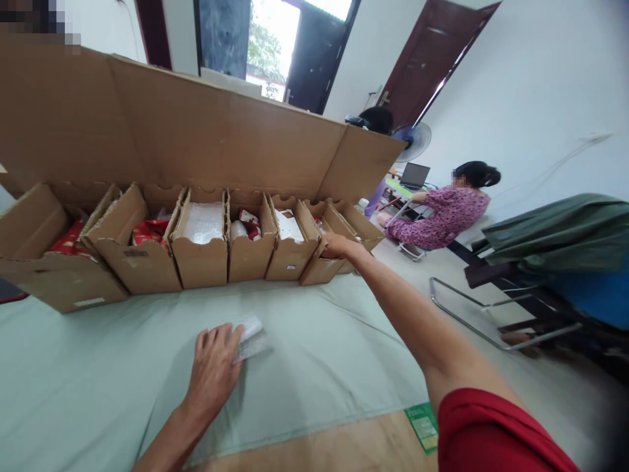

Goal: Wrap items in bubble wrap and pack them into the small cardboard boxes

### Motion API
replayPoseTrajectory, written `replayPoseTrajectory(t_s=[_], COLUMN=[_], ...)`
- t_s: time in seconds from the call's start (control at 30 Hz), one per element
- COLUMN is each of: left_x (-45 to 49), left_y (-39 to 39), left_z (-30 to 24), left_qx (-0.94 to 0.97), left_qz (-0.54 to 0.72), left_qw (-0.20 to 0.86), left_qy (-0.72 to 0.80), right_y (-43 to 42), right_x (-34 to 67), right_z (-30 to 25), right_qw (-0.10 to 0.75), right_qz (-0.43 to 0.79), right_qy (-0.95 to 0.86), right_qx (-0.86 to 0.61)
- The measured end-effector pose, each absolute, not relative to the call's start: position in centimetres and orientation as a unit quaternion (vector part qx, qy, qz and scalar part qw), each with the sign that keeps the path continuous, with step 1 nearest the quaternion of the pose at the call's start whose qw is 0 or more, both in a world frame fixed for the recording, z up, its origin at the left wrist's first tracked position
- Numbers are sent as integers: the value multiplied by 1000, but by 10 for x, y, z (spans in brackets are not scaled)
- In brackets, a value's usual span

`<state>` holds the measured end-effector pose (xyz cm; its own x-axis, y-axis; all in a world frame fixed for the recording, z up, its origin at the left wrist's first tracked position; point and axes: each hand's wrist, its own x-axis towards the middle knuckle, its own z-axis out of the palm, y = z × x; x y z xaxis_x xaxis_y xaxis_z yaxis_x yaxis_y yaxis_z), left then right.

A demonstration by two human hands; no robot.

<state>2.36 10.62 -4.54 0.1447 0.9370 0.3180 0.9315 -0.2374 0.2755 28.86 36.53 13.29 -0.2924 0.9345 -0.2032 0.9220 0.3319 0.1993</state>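
My left hand [215, 364] is closed on a small piece of bubble wrap [251, 335] just over the pale green cloth [147, 341]. My right arm stretches forward, and my right hand [337, 246] dips into a narrow cardboard box [318, 270] near the right end of a row; its fingers are hidden inside. Left of that box stands one with white contents [289, 226]. Further along, another box holds a stack of clear bubble wrap [204, 221], and others hold red packets [150, 231].
A tall cardboard panel [221, 137] rises behind the boxes. At the table's front edge lies a green printed sheet [421, 426] on bare wood. To the right, a person in a patterned pink outfit [449, 216] sits near a laptop [415, 176]. A metal-framed chair [472, 305] carries dark green fabric.
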Motion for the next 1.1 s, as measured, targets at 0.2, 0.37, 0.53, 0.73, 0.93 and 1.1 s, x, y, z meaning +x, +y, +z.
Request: replayPoseTrajectory(t_s=[0.2, 0.37, 0.53, 0.73, 0.93, 1.1], left_x=[-3, -22, -26, -40, -22, -3], left_y=[123, 114, 107, 92, 79, 77], left_z=[-30, -25, -26, -3, 1, -17], left_qx=[673, 557, 536, 548, 535, 566], left_qz=[267, 368, 420, 528, 490, 401], left_qw=[213, 356, 367, 111, 220, 319], left_qy=[656, 654, 634, 639, 652, 646], right_y=[346, 273, 190, 177, 183, 180], right_x=[301, 338, 286, 203, 185, 190], right_z=[168, 203, 133, 26, 1, 23], right_qw=[37, -283, -269, -59, -131, -123], right_qz=[71, 32, -262, -416, -555, -567], right_qy=[740, 731, 817, 809, 737, 732], right_qx=[668, 621, 437, 412, 363, 358])
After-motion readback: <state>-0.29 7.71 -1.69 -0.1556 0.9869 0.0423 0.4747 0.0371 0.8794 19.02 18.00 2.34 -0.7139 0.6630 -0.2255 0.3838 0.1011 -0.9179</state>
